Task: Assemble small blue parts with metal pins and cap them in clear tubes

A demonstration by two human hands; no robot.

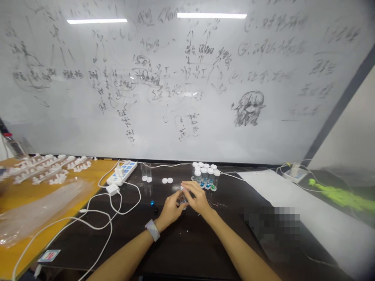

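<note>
A small clear vial (pixel 183 202) stands over the dark table between my two hands. My left hand (pixel 170 210), with a band on its wrist, wraps round the vial's side. My right hand (pixel 198 198) has its fingers over the white cap (pixel 182 188) on top, partly hiding it. Left of my hands lie a shiny blue ball (pixel 152 203) and a black one (pixel 156 210). Two clear tubes (pixel 145 170) with white bottoms stand farther back, near two loose white caps (pixel 167 180). Several capped vials (pixel 206 177) with blue or green contents stand together behind my right hand.
A power strip (pixel 122 173) and looping white cables (pixel 109 218) lie at left. The yellow table (pixel 11 203) beyond holds white plastic parts (pixel 49 168) and a clear plastic bag (pixel 49 207). White paper (pixel 287 207) covers the right side. A whiteboard (pixel 175 117) stands behind.
</note>
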